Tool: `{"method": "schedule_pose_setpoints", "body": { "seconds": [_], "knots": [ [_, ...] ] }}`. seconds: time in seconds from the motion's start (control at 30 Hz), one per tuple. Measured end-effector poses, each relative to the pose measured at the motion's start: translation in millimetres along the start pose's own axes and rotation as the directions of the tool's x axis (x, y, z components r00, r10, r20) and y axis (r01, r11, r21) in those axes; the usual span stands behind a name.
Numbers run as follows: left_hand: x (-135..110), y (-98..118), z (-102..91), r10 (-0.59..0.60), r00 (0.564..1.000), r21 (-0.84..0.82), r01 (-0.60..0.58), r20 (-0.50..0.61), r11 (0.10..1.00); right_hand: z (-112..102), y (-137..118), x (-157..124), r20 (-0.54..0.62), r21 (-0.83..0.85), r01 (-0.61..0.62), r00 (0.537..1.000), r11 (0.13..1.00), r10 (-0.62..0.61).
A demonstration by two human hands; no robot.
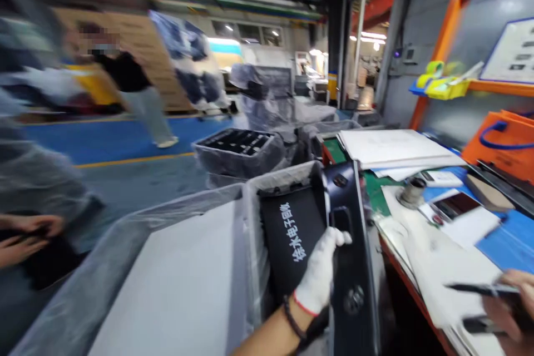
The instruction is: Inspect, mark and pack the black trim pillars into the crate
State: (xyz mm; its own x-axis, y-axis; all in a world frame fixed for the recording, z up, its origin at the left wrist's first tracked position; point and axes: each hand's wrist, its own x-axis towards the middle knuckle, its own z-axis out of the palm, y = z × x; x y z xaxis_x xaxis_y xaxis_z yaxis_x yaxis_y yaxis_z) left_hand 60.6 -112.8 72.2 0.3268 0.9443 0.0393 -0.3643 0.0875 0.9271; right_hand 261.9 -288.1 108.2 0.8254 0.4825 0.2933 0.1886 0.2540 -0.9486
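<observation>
Two hands work apart: the gloved left hand (319,272) grips the panel (352,267), right of lower centre; the right hand (504,318), lower right, seemingly pinches a pen (473,288). Loosely held one-handed, the panel could twist and scrape.

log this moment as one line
left hand: gloved, holding black panel | right hand: holding pen | black piece with white lettering: in bin

A white fabric glove (321,275) clothes the left hand (317,285), covering its fingers. Back from the fingers, at the wrist, a thin red edge (303,303) trims the cuff; farther behind them, a dark bracelet (293,318), apparently beaded, rings the bare forearm (271,335).
</observation>
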Motion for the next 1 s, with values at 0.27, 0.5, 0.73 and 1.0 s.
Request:
{"method": "schedule_pose_setpoints", "body": {
  "seconds": [0.27,0.5,0.73,1.0],
  "knots": [
    [18,-7,-11.5,0.054,0.996,-0.021,-0.055,-0.076,0.998,19,-6,-49,0.245,-0.266,0.033,0.969,0.963,0.035],
    [14,-3,-7.0,0.035,0.996,-0.051,-0.039,-0.080,0.998,41,1,-56,0.485,-0.249,0.373,0.847,0.894,-0.218],
    [4,8,-2.4,-0.068,0.995,-0.058,0.064,-0.071,0.996,44,1,-33,0.368,-0.366,0.476,0.863,0.800,-0.346],
    [-16,4,-2.8,-0.039,0.991,0.088,0.027,0.129,0.996,74,-19,-23,0.235,-0.220,0.380,0.915,0.899,-0.329]
  ]
}}
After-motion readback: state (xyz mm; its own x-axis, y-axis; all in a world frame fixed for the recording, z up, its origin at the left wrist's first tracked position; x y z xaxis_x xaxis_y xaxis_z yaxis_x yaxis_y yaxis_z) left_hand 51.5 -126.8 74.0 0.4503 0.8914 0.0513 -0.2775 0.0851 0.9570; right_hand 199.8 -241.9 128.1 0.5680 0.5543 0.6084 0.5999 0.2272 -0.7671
